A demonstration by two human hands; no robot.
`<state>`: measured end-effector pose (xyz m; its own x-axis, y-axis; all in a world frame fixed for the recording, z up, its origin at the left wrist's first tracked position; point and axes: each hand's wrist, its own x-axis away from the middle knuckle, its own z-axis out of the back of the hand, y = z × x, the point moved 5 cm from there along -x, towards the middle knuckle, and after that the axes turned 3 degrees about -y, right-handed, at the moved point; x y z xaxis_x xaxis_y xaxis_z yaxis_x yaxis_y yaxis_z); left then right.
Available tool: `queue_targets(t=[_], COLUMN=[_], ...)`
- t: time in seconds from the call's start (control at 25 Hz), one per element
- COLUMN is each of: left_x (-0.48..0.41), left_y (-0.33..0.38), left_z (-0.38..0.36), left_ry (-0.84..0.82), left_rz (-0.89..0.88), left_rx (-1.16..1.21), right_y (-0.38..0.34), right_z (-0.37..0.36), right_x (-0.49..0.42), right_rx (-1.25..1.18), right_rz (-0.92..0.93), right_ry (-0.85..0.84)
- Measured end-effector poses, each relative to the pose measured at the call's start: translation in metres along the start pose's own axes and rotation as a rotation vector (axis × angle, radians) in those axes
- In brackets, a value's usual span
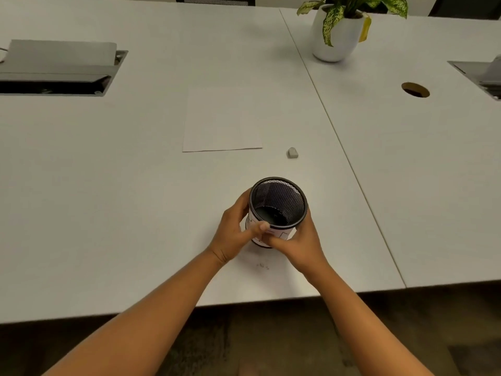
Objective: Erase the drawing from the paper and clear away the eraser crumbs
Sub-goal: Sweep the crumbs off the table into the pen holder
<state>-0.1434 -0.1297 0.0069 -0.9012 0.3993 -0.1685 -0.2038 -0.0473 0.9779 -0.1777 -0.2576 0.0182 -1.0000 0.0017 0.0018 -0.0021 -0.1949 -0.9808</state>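
Note:
A white sheet of paper (222, 120) lies flat in the middle of the white table (108, 185); no drawing is visible on it from here. A small white eraser (292, 153) rests on the table just right of the paper's near corner. Nearer to me, both hands hold a black mesh cup (278, 202) with a white band around its lower part. My left hand (235, 234) wraps its left side, thumb on the band. My right hand (301, 245) grips its right and front. A few dark crumbs (263, 265) lie on the table below the cup.
A potted plant in a white pot (334, 33) stands at the back right. An open cable box (57, 71) is sunk in the table at the left, another (482, 74) at the far right. A round cable hole (415, 89) lies right of the table seam.

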Motion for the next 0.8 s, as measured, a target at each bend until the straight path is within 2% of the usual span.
queue_targets(t=[0.16, 0.36, 0.4, 0.44, 0.6, 0.8], left_x=[0.037, 0.1, 0.112, 0.123, 0.158, 0.176], left_y=[0.013, 0.026, 0.027, 0.026, 0.011, -0.037], left_z=[0.0, -0.007, -0.01, -0.015, -0.038, -0.061], left_ry=[-0.052, -0.022, -0.042, -0.076, -0.212, -0.388], left_rz=[0.084, 0.122, 0.13, 0.136, 0.168, 0.304], left_rx=[-0.123, -0.188, -0.198, -0.21, -0.223, -0.194], right_y=[0.001, 0.006, 0.007, 0.007, 0.012, 0.037], right_z=[-0.012, -0.003, 0.002, 0.008, 0.022, -0.003], right_x=[0.034, 0.08, 0.084, 0.084, 0.065, 0.017], right_rx=[0.076, 0.197, 0.219, 0.217, 0.065, -0.195], right_rz=[-0.004, -0.043, -0.038, -0.04, -0.093, -0.262], right_ry=[-0.097, -0.489, -0.514, -0.488, -0.148, -0.071])
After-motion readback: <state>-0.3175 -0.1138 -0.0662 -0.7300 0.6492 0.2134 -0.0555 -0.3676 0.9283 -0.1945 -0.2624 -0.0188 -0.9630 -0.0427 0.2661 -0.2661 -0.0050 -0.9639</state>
